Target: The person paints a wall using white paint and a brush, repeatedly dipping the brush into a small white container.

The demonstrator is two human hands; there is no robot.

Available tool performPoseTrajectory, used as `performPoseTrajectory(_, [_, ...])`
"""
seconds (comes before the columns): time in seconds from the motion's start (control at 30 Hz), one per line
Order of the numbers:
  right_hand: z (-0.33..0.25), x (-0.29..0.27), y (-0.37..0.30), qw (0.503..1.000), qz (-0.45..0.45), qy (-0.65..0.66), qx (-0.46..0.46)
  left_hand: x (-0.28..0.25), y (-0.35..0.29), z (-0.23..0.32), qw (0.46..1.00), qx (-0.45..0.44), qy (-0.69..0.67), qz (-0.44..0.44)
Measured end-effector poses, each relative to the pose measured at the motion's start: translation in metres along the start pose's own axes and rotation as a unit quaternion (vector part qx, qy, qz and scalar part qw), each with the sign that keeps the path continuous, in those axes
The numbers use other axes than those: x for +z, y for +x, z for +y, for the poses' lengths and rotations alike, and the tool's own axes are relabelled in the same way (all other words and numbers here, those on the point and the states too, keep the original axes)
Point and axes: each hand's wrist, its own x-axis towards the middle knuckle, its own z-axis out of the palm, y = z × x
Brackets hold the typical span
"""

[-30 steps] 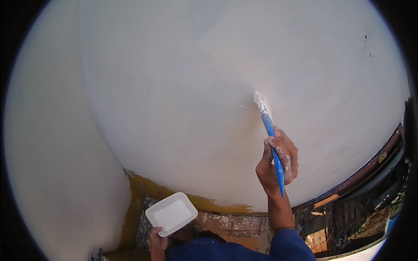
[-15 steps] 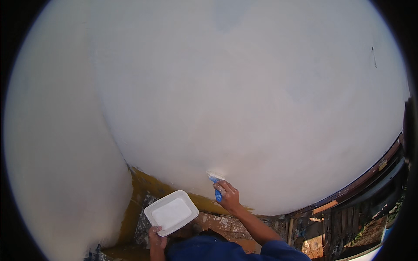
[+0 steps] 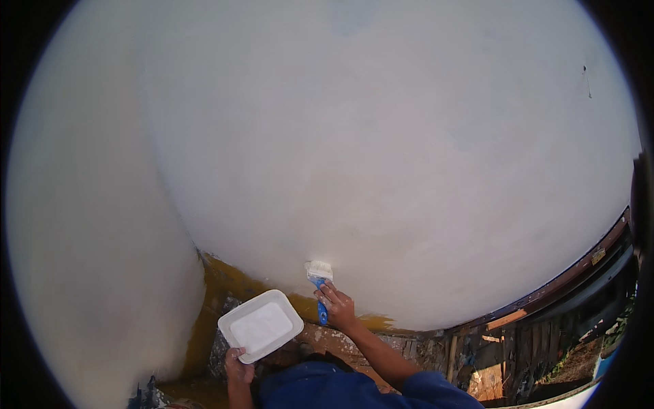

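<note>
My right hand [image 3: 338, 306] grips a paintbrush [image 3: 321, 297] by its blue handle. The wide bristles, coated white, press against the white wall [image 3: 381, 170] just above a mustard-yellow band [image 3: 238, 276]. Lower left, my left hand [image 3: 238, 365] holds a white rectangular tray [image 3: 293, 328] by its near corner, fingers closed on the rim. White paint [image 3: 260, 326] covers the tray's bottom. Between tray and brush there is a small gap.
At left a second white wall [image 3: 88, 204] meets this one in a corner. A brown ledge [image 3: 579, 273] runs along the lower right. Below it lie wooden planks and debris [image 3: 487, 382]. The ground under me is paint-spattered.
My right hand has moved the brush left and slightly up along the wall. The tray in my left hand has shifted a little left and up.
</note>
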Motion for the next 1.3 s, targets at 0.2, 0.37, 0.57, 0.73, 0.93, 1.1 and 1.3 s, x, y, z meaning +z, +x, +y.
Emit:
performPoseTrajectory(0.2, [0.022, -0.081, 0.071, 0.973, 0.205, 0.084, 0.066, -0.016, -0.001, 0.003, 1.0, 0.019, -0.011, 0.017])
performPoseTrajectory(0.37, [0.02, -0.12, 0.087, 0.938, 0.324, -0.126, -0.006, -0.019, 0.001, 0.001, 0.999, 0.015, -0.042, 0.017])
performPoseTrajectory(0.57, [0.005, 0.037, -0.042, 0.999, -0.036, -0.011, 0.038, -0.03, 0.013, -0.006, 1.0, -0.008, -0.027, 0.011])
performPoseTrajectory(0.73, [0.02, -0.008, -0.015, 0.991, 0.083, 0.055, 0.087, -0.044, 0.014, -0.001, 1.0, 0.02, -0.021, -0.002])
performPoseTrajectory(0.93, [0.026, -0.102, 0.052, 0.927, 0.346, -0.146, 0.005, -0.053, 0.01, -0.009, 0.998, 0.023, -0.05, 0.009])
performPoseTrajectory(1.1, [0.024, 0.008, -0.024, 0.987, 0.137, -0.073, 0.034, -0.056, 0.017, -0.015, 0.998, 0.027, -0.058, 0.012])
performPoseTrajectory(1.3, [0.02, 0.067, -0.083, 0.979, -0.039, 0.097, 0.176, -0.043, 0.014, -0.008, 0.998, 0.043, -0.052, 0.007])
